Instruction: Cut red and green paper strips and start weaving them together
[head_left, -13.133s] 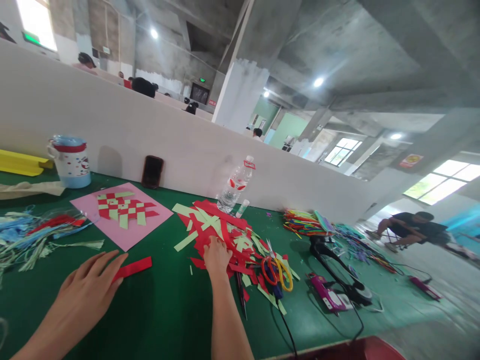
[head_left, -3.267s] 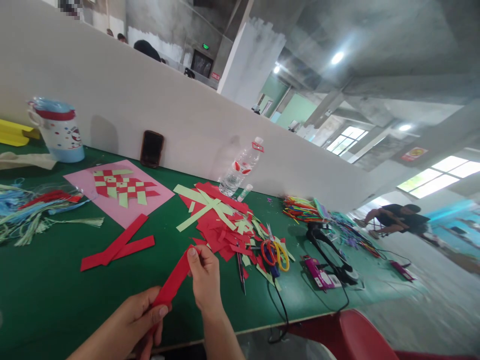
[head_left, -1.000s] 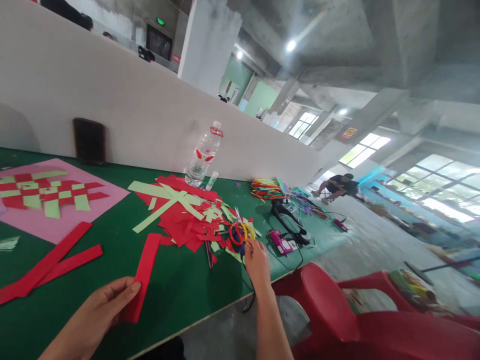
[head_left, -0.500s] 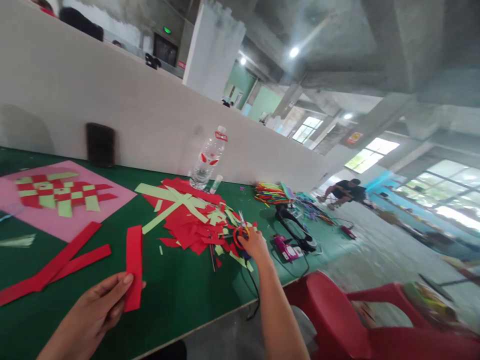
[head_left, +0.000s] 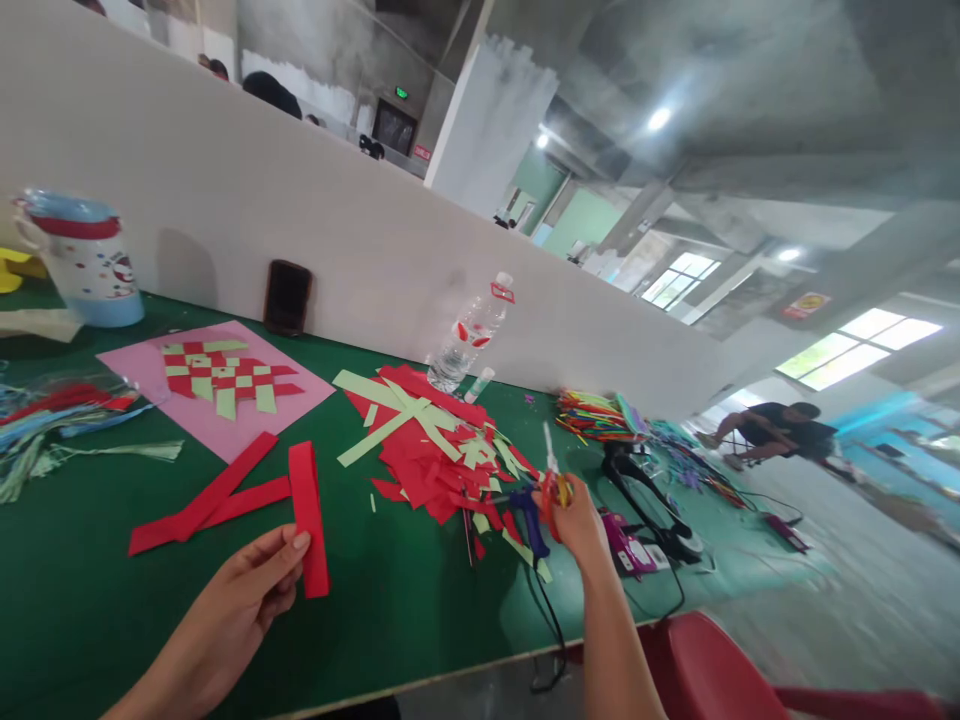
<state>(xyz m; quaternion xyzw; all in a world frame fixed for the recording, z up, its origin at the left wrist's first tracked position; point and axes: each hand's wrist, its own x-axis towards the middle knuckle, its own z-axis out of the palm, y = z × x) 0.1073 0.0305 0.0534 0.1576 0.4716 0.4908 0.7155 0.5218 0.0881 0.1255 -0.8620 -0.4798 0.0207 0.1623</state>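
Note:
My left hand [head_left: 251, 590] pinches a folded red paper strip [head_left: 308, 520] between thumb and fingers, held upright over the table. Two more red strips [head_left: 206, 505] lie crossed just beyond it. My right hand [head_left: 574, 520] is closed around the handles of a pair of scissors [head_left: 553, 490], red and yellow, with the blades pointing up and away. A blue glue gun [head_left: 531, 520] lies right beside the scissors. To their left is a pile of red paper scraps [head_left: 420, 470] with pale green strips [head_left: 382, 437] on top. A woven red-and-green paper fish [head_left: 221, 375] rests on pink paper [head_left: 251, 435].
A water bottle [head_left: 469, 340], a glue stick [head_left: 480, 385] and a phone [head_left: 288, 297] are near the white partition [head_left: 360, 250]. At left are a cup [head_left: 90, 265] and tassels [head_left: 67, 430]. Colourful pipe cleaners [head_left: 592, 415], a black stand [head_left: 645, 490] and a purple device [head_left: 630, 545] sit right. A person [head_left: 780, 430] crouches beyond.
My right hand has lifted the scissors off the scrap pile, uncovering the glue gun. My left hand still holds the red strip. The view has swung left, bringing in the cup and tassels.

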